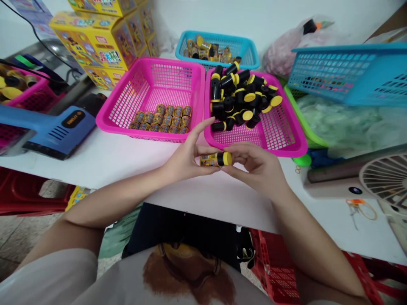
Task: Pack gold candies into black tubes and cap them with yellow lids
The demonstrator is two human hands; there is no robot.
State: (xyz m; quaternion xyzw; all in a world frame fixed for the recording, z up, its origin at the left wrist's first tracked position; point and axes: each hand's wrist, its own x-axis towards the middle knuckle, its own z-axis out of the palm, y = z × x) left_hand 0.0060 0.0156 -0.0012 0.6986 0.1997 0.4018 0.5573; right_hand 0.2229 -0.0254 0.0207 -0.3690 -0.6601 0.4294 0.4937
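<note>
Both hands hold one small tube [213, 160] with a printed label and a yellow cap, lying sideways above the white table [114, 159]. My left hand [186, 156] grips its labelled end, index finger raised. My right hand [256, 163] pinches the yellow cap end. Just beyond, a pink basket [286, 140] holds a heap of black tubes with yellow caps [241, 99]. To its left, another pink basket [124, 110] holds neat rows of labelled tubes [162, 119].
A blue heat gun [54, 131] lies at the left. Yellow boxes [101, 42] are stacked at the back left. A blue basket [244, 46] with labelled tubes stands behind; another blue basket [346, 72] rests on a green tray at the right. A fan [384, 178] sits right.
</note>
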